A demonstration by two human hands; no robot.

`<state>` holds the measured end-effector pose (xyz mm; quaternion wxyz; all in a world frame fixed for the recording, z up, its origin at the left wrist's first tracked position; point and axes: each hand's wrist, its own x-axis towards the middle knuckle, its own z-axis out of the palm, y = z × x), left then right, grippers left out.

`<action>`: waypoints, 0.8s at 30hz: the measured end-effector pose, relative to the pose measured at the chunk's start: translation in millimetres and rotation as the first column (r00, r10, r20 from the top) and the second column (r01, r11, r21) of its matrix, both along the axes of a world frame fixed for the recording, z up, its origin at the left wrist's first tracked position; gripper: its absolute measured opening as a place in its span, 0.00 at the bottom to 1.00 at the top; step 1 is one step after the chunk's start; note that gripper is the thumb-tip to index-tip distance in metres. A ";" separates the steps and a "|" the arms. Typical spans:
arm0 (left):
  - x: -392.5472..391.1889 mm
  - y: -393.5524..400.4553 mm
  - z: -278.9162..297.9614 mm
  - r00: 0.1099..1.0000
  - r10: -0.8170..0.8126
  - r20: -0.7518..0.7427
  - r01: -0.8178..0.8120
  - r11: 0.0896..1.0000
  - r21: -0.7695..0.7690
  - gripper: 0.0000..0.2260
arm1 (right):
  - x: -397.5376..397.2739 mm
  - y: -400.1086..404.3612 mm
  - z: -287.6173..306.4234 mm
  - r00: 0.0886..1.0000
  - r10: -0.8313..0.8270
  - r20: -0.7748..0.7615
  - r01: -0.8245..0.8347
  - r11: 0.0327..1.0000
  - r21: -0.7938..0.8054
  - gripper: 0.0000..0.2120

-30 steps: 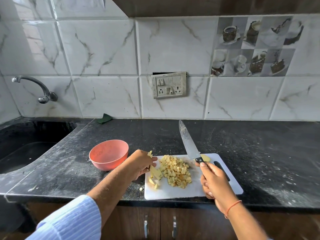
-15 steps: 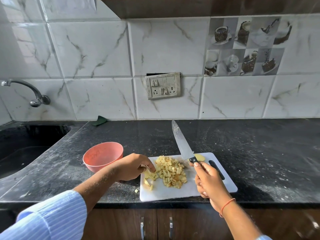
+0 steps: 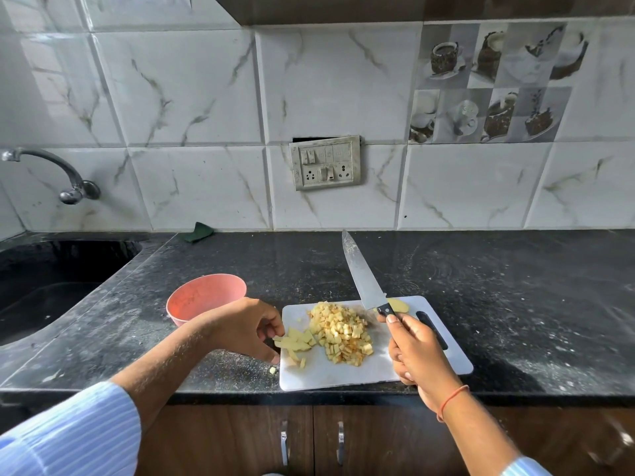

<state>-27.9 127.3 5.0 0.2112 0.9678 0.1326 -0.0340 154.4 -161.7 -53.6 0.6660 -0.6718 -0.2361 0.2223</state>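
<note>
My left hand (image 3: pixel 245 329) pinches the potato strips (image 3: pixel 297 340) at the cutting board's (image 3: pixel 343 376) nine o'clock edge, lying nine-to-three; my right hand (image 3: pixel 417 348) grips the knife (image 3: pixel 360 269) at three, blade raised toward eleven.

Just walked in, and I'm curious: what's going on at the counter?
A person is dicing something pale yellow on a white cutting board. The right hand grips a knife, blade raised. The left hand holds a few uncut slices at the board's left edge, beside the diced pile. A pink bowl stands left of it.
</note>
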 end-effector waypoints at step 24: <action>51.6 -23.2 25.4 0.989 0.070 0.131 -0.058 0.994 -0.093 0.12 | -8.4 -1.1 1.7 0.995 -0.086 0.048 0.083 0.995 0.047 0.12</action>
